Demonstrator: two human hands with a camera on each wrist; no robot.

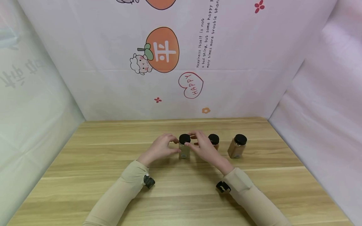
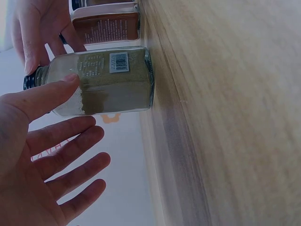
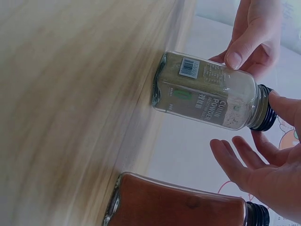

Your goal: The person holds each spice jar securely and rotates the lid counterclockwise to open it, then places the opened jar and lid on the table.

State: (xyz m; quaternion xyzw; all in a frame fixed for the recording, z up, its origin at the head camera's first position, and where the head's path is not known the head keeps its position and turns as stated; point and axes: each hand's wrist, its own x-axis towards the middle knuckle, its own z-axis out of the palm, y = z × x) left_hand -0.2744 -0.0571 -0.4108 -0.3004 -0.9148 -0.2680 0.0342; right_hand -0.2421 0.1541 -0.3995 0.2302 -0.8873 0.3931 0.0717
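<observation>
A square glass jar of cumin powder (image 3: 193, 96) with a black lid (image 1: 184, 138) stands upright on the table. My right hand (image 1: 205, 147) pinches the lid between thumb and index finger, its other fingers held off the glass. On the jar's left side is my left hand (image 1: 161, 147), thumb at the glass near the shoulder. The fingers (image 2: 70, 150) of that hand are spread and fairly straight; whether the thumb presses on the glass I cannot tell. Beside the right hand stands a jar of reddish-brown powder (image 3: 174, 202), partly hidden by that hand in the head view.
Farther right on the wooden table (image 1: 181, 201) stands another black-lidded jar of brown powder (image 1: 237, 147). A printed white cloth (image 1: 113, 94) rises behind the table's back edge, and pale cloth hangs at both sides.
</observation>
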